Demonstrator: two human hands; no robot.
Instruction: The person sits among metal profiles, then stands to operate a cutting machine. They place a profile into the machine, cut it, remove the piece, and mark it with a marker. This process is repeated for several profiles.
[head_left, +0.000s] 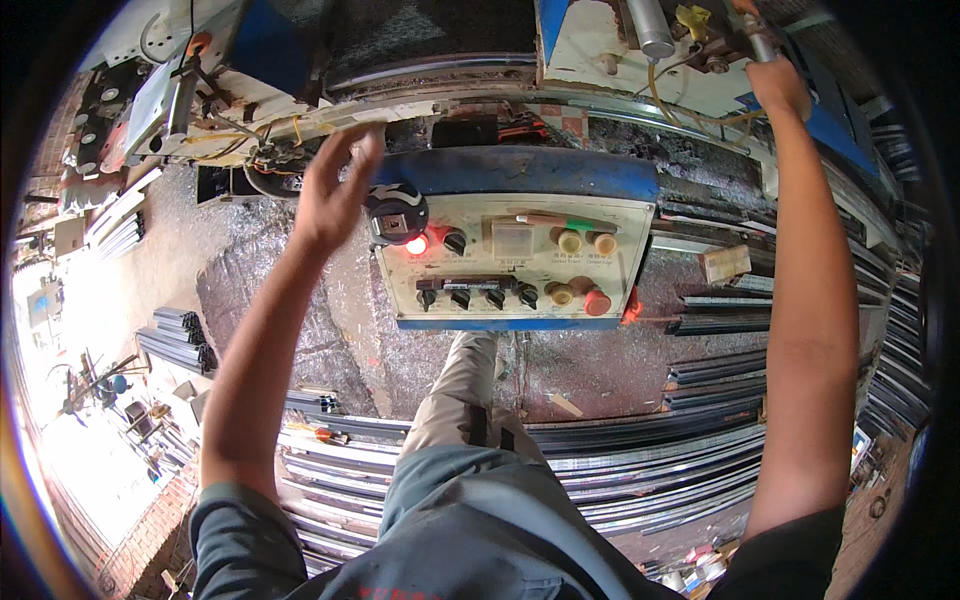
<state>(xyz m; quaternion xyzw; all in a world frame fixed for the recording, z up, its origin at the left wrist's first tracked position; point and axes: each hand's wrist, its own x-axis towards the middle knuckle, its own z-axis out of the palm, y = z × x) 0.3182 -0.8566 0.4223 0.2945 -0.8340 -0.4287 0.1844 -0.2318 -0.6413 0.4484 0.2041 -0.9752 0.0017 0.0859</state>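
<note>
Blurred by motion, my left hand (337, 184) is over the left end of the control panel, its fingertips at a pale strip along the machine bed (367, 114). Its grip is unclear. Just to its right, a black tape measure (395, 212) sits on the panel's corner. My right hand (781, 88) is raised at the far right, against the lower end of a metal cylinder (761, 46) on the machine head. Its fingers are mostly hidden. Between my arms stands the blue-edged control panel (465, 262), with black selector knobs, a lit red lamp (416, 244) and a red push button (597, 302).
A black marker (469, 284) and a white-and-green pen-like item (570, 223) lie on the panel. Red-handled tools (523, 131) rest behind it. Long metal profiles (652, 442) cross the floor around my legs. A small wooden block (725, 264) is at the right.
</note>
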